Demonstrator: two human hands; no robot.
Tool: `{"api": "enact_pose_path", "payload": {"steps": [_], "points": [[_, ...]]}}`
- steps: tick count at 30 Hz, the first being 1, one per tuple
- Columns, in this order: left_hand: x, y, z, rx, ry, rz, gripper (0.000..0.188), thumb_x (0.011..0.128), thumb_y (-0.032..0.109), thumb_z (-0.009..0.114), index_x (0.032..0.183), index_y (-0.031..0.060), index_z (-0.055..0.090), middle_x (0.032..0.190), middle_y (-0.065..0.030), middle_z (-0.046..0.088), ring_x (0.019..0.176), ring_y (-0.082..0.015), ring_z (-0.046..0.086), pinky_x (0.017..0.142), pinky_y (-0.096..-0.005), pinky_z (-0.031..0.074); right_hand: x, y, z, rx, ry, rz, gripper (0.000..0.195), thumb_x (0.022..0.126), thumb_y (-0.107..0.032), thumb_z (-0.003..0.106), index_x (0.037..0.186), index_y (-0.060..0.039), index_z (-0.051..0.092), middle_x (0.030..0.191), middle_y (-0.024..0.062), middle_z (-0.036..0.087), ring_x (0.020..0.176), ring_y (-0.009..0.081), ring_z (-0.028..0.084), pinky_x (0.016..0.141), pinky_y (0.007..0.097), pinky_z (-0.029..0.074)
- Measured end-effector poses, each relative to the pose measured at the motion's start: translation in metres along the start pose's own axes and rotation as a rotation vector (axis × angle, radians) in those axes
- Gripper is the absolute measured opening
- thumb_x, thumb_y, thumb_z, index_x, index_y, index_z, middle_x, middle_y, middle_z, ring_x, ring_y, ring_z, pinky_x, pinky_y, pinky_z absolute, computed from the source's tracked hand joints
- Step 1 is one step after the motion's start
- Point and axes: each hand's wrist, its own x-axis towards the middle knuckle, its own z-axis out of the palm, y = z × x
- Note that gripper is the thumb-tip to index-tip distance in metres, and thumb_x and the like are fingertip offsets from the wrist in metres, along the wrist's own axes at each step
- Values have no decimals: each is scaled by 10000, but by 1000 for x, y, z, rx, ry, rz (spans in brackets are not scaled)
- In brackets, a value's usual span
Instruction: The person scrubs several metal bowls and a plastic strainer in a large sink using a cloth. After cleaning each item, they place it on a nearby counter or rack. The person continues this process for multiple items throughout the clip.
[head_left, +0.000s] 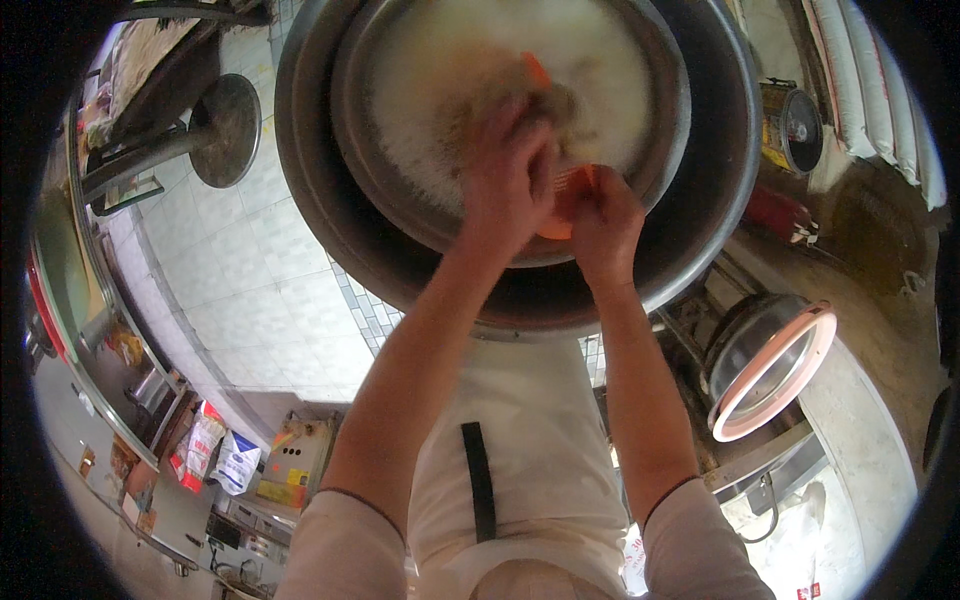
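In front of me a round metal basin (352, 150) sits inside a larger metal bowl (739, 97). The inner basin holds a whitish, frothy or grainy mass (420, 142) with a browner blurred patch in the middle. My right hand (611, 225) grips an orange perforated plastic piece (566, 210), possibly a strainer, by its right side. My left hand (510, 169), smeared by motion, is just left of that piece and over the mass. Its fingers are too blurred to tell whether they hold anything. Beyond them shows another bit of orange (535, 69); whether it joins the perforated piece is unclear.
At right are stacked white sacks (851, 82), a can (801, 127), a red cylinder (780, 214) and a pink-rimmed metal basin (720, 352). A round metal plate on a post (225, 131) is at left. Printed packets (201, 448) lie near a switch box (300, 450).
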Motion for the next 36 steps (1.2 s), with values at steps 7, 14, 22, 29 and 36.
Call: {"api": "enact_pose_path", "payload": {"steps": [7, 14, 22, 29, 36], "points": [[66, -63, -41, -270, -164, -765, 259, 842, 227, 489, 853, 6, 624, 795, -156, 616, 721, -254, 600, 700, -363, 463, -25, -6, -7, 453, -179, 367, 262, 659, 76, 507, 886, 19, 626, 769, 39, 624, 725, 142, 579, 657, 276, 467], [-8, 10, -17, 200, 95, 23, 240, 780, 160, 652, 989, 43, 627, 911, -143, 624, 843, -282, 614, 768, -388, 488, 8, -15, -8, 294, -46, 159, 169, 774, -22, 507, 871, 59, 618, 771, 45, 617, 701, 99, 547, 633, 241, 454], [50, -46, -26, -173, -152, -517, 302, 834, 278, 559, 984, 27, 636, 924, -148, 632, 843, -259, 612, 770, -364, 478, 10, -17, -32, 581, 207, 406, 130, 698, -44, 510, 734, 39, 603, 652, 14, 516, 597, 98, 457, 535, 228, 354], [-18, -95, -11, -850, 135, -1296, 363, 897, 323, 517, 1118, 42, 581, 999, -85, 620, 841, -190, 569, 711, -357, 451, 11, 12, -30, 1059, 488, 664, 47, 699, -86, 516, 667, -54, 528, 634, -5, 432, 564, 148, 426, 535, 284, 355], [-81, -63, 17, -1220, 284, -1484, 423, 961, 330, 385, 1297, 78, 433, 1234, -97, 533, 1125, -263, 524, 885, -483, 481, 5, 21, 31, 1177, 618, 861, 169, 829, -193, 457, 874, -74, 569, 842, 86, 564, 829, 249, 545, 797, 383, 433]]}}
